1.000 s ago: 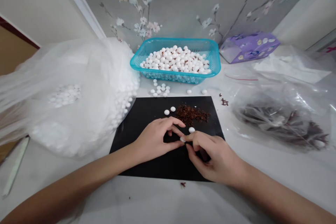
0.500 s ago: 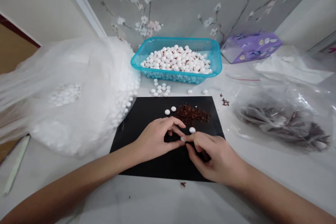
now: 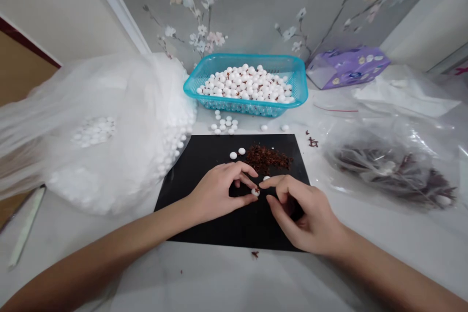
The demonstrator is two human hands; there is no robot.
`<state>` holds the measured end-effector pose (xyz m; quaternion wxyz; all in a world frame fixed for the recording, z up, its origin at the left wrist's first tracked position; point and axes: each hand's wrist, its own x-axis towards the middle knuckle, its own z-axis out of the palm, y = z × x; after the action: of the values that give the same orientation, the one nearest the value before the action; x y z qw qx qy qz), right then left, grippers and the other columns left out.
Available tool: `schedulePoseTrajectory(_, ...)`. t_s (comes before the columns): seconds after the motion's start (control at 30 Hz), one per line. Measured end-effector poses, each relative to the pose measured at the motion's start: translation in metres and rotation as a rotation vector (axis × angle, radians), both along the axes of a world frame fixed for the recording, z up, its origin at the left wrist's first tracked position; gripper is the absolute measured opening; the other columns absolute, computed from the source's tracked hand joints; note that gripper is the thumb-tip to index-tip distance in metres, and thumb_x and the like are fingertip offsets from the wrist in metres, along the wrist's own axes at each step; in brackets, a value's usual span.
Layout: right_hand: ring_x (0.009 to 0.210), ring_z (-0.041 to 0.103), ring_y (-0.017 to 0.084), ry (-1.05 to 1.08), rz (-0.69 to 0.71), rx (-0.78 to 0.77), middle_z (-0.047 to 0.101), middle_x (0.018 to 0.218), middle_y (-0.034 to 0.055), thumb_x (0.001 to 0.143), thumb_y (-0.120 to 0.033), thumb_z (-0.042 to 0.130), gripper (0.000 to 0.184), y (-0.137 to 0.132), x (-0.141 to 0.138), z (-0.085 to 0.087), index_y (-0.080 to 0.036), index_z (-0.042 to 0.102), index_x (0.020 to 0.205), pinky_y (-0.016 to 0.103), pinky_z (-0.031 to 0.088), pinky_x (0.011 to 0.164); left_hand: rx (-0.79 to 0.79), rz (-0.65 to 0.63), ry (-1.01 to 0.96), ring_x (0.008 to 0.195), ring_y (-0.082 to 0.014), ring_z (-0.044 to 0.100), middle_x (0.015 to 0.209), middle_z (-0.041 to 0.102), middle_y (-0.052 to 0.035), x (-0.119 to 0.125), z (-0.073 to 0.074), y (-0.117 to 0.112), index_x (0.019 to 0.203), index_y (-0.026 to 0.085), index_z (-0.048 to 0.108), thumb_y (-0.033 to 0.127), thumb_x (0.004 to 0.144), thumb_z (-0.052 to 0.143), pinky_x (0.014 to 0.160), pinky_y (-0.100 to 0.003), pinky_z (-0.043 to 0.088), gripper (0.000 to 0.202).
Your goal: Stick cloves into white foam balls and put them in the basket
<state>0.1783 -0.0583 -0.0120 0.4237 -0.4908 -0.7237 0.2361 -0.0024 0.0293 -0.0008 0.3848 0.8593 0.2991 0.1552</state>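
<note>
My left hand [image 3: 217,194] rests on a black mat [image 3: 204,165] and pinches a small white bead [image 3: 255,192] with a dark red bit on it between thumb and fingers. My right hand [image 3: 296,209] hovers just right of it, thumb and forefinger apart, nothing visible in them. A pile of dark red dried bits [image 3: 266,158] lies on the mat just beyond my fingers. Two loose white beads [image 3: 237,153] sit left of the pile, and another white bead [image 3: 266,178] lies by my right forefinger.
A turquoise basket [image 3: 300,88] full of white beads stands at the back. A big clear bag of white beads [image 3: 109,131] fills the left. A clear bag of dark red stems [image 3: 395,170] lies right. A purple box [image 3: 347,66] is behind it.
My right hand has let go of the bead and drawn slightly back to the right, its fingers opening. My left hand still pinches the bead.
</note>
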Motion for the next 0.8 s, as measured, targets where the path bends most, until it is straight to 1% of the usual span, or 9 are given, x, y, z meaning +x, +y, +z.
schedulePoseTrajectory(0.13,0.046,0.038,0.007,-0.106,0.071,-0.01,0.054,0.069,-0.0025,0.079,-0.008,0.046,0.023,0.002,-0.002,0.002,-0.023,0.03,0.074,0.019,0.032,0.043,0.012,-0.015,-0.001,0.072,-0.0127,0.063,0.086,0.073,0.0027,-0.001,-0.001,0.001,0.097,0.021,0.048,0.03,0.078,0.065,0.072,-0.027,0.044,0.026)
schedulePoseTrajectory(0.2,0.046,0.038,0.008,-0.191,0.103,0.029,0.048,0.063,-0.004,0.079,-0.008,0.044,0.021,0.004,-0.003,0.003,-0.023,0.031,0.073,0.02,0.031,0.043,0.032,-0.014,-0.004,0.074,-0.0128,0.063,0.085,0.073,0.003,0.0,-0.001,0.001,0.096,0.021,0.048,0.029,0.078,0.065,0.073,-0.027,0.044,0.026)
schedulePoseTrajectory(0.27,0.048,0.04,0.01,-0.268,0.121,0.072,0.046,0.061,-0.0038,0.08,-0.009,0.042,0.019,0.005,-0.005,0.004,-0.023,0.032,0.072,0.022,0.031,0.044,0.054,-0.009,-0.006,0.075,-0.0129,0.063,0.084,0.072,0.0032,0.0,0.0,0.0,0.096,0.021,0.049,0.027,0.078,0.065,0.072,-0.026,0.044,0.024)
schedulePoseTrajectory(0.33,0.05,0.046,0.011,-0.32,0.129,0.087,0.052,0.064,-0.0017,0.081,-0.01,0.041,0.017,0.005,-0.006,0.005,-0.023,0.034,0.073,0.022,0.033,0.045,0.08,-0.002,0.0,0.075,-0.0131,0.062,0.083,0.072,0.003,0.0,0.001,-0.001,0.096,0.021,0.05,0.027,0.079,0.064,0.073,-0.027,0.045,0.023)
schedulePoseTrajectory(0.43,0.06,0.057,0.012,-0.32,0.114,0.125,0.062,0.079,0.0033,0.082,-0.009,0.041,0.014,0.003,-0.006,0.004,-0.022,0.037,0.078,0.021,0.04,0.049,0.16,0.002,0.002,0.075,-0.0142,0.061,0.082,0.07,0.0019,-0.001,0.002,-0.002,0.097,0.021,0.053,0.028,0.079,0.062,0.075,-0.029,0.045,0.021)
schedulePoseTrajectory(0.57,0.072,0.064,0.013,-0.279,0.036,0.187,0.065,0.093,0.008,0.082,-0.008,0.043,0.014,0.001,-0.004,0.002,-0.021,0.04,0.083,0.02,0.042,0.05,0.329,-0.002,-0.041,0.076,-0.0148,0.06,0.085,0.07,-0.0002,-0.005,0.004,0.003,0.099,0.022,0.058,0.025,0.083,0.056,0.075,-0.03,0.045,0.016)
schedulePoseTrajectory(0.63,0.076,0.065,0.014,-0.286,0.008,0.199,0.065,0.095,0.0092,0.082,-0.007,0.045,0.014,0.001,-0.004,0.001,-0.021,0.042,0.084,0.02,0.042,0.049,0.419,0.049,-0.064,0.074,-0.0145,0.059,0.085,0.07,-0.0007,-0.008,0.006,0.01,0.095,0.021,0.061,0.024,0.085,0.055,0.073,-0.029,0.045,0.012)
schedulePoseTrajectory(0.7,0.077,0.065,0.014,-0.292,-0.003,0.209,0.065,0.094,0.0092,0.081,-0.007,0.045,0.014,0.001,-0.004,0.001,-0.021,0.043,0.084,0.019,0.042,0.048,0.486,0.142,-0.067,0.074,-0.0144,0.057,0.085,0.069,-0.001,-0.012,0.008,0.02,0.092,0.02,0.062,0.025,0.085,0.056,0.074,-0.029,0.045,0.01)
schedulePoseTrajectory(0.8,0.071,0.065,0.014,-0.317,-0.003,0.194,0.065,0.096,0.0091,0.082,-0.008,0.045,0.012,0.003,-0.006,0.0,-0.02,0.045,0.086,0.02,0.042,0.046,0.513,0.277,-0.004,0.077,-0.0151,0.056,0.091,0.066,-0.0015,-0.018,0.008,0.036,0.095,0.02,0.061,0.025,0.087,0.053,0.079,-0.029,0.044,0.013)
